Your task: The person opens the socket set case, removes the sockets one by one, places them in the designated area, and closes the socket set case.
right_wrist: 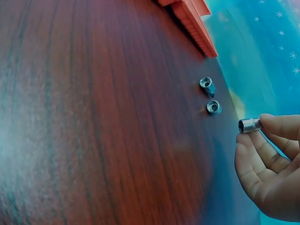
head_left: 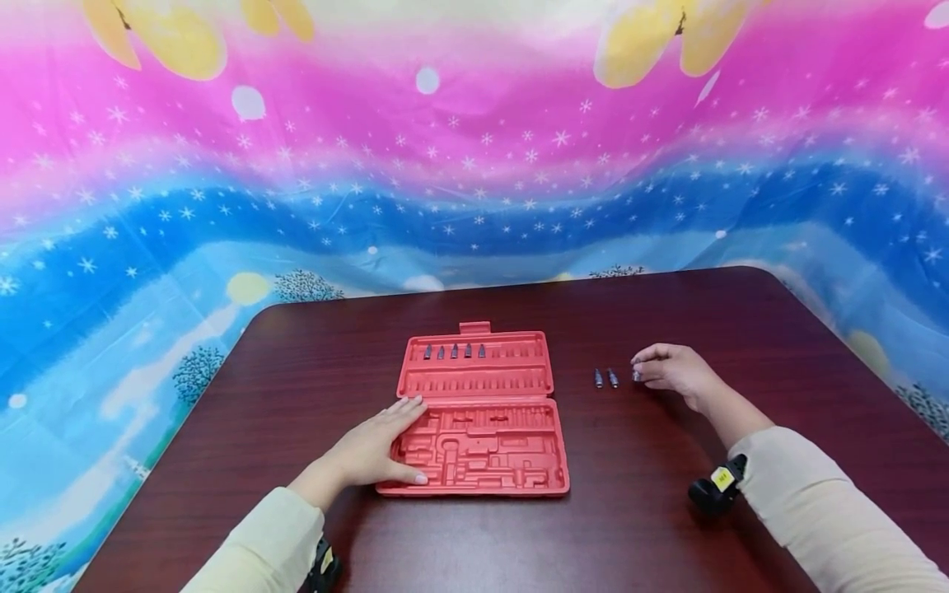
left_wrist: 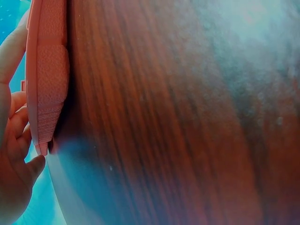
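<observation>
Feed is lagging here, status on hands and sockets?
Left hand flat on red tool case, steadying. Right hand pinching one socket. Two sockets loose on table. Path to case clear.

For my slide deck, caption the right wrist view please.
Right hand pinches a socket above the wooden table, two more sockets beside it.

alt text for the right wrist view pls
The person's right hand pinches a small silver metal socket in its fingertips just above a dark red-brown wooden table. Two more silver sockets lie on the table nearby, and the corner of an open red plastic tool case shows beyond them.
</observation>
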{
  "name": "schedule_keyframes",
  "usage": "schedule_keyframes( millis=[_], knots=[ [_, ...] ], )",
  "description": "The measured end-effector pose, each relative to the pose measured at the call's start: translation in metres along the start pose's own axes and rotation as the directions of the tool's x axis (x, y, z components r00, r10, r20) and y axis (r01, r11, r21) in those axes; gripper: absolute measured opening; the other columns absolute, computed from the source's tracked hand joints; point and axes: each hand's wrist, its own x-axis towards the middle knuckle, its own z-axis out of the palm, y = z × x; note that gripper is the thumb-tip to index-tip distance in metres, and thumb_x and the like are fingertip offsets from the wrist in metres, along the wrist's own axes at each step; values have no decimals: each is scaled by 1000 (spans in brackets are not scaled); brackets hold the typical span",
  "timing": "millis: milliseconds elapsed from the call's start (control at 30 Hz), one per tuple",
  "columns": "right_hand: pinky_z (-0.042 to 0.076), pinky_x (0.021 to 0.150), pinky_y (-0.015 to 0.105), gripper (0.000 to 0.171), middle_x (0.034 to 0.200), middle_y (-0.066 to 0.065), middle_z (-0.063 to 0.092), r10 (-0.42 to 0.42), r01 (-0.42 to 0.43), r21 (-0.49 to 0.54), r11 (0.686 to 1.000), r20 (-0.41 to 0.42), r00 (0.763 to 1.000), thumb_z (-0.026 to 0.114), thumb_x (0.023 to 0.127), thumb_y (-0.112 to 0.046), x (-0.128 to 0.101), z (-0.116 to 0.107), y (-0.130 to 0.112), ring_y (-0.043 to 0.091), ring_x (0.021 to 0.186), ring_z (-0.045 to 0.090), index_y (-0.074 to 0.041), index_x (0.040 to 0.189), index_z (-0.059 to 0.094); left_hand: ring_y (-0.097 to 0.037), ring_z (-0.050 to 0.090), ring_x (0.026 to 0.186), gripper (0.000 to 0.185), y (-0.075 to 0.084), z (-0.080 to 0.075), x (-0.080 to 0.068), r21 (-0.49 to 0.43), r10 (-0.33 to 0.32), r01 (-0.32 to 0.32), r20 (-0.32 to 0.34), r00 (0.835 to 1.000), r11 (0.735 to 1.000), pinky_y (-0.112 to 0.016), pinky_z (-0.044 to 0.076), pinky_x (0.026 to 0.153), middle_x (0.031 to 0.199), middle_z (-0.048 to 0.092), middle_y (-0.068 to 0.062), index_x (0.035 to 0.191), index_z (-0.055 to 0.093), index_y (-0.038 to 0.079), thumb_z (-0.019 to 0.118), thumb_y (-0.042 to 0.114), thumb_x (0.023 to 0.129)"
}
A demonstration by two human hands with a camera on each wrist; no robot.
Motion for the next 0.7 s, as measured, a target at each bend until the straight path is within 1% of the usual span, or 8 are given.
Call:
schedule_keyframes(
  millis=[67, 167, 333, 433, 700],
  knots=[
    [47, 74, 34, 30, 86, 7, 59, -5, 5, -16, 1000, 8, 1000, 52, 86, -7, 1, 1, 1, 15, 77, 57, 14, 107, 46, -22, 16, 128, 100, 0, 0, 0, -1, 1, -1, 0, 1000, 1000, -42, 25, 97, 140, 24, -5, 136, 27, 12, 63, 63, 59],
    [47, 73, 33, 29, 85, 7, 59, -3, 3, -48, 999, 12, 1000, 51, 86, -6, 2, 2, 3, 16, 78, 57, 13, 106, 46, -21, 16, 128, 100, 0, 0, 0, -3, -6, 6, 5, 1000, 1000, -41, 25, 97, 140, 23, -4, 137, 27, 13, 62, 64, 59],
    [46, 74, 35, 26, 91, 12, 57, 21, -21, -115, 993, 0, 1000, 49, 87, -6, 5, 5, 7, 20, 83, 56, 11, 106, 48, -17, 14, 128, 99, 0, 1, 0, -15, -21, 21, 26, 999, 1000, -42, 23, 98, 141, 20, 0, 137, 25, 16, 62, 64, 59],
    [46, 74, 36, 24, 92, 15, 56, 25, -27, -149, 988, -10, 1000, 48, 87, -5, 6, 7, 7, 23, 84, 55, 10, 106, 49, -17, 13, 128, 99, 0, 2, 1, -21, -21, 22, 33, 999, 1000, -42, 23, 98, 141, 20, 0, 138, 25, 16, 61, 64, 59],
    [48, 67, 34, 23, 89, 14, 56, 18, -21, -221, 975, -17, 1000, 48, 87, -6, 13, 7, 9, 24, 79, 53, 11, 102, 52, -19, 14, 128, 100, 1, 1, 0, -10, -20, 20, 27, 999, 1000, -43, 23, 97, 141, 21, -1, 137, 25, 15, 61, 65, 59]
  ],
)
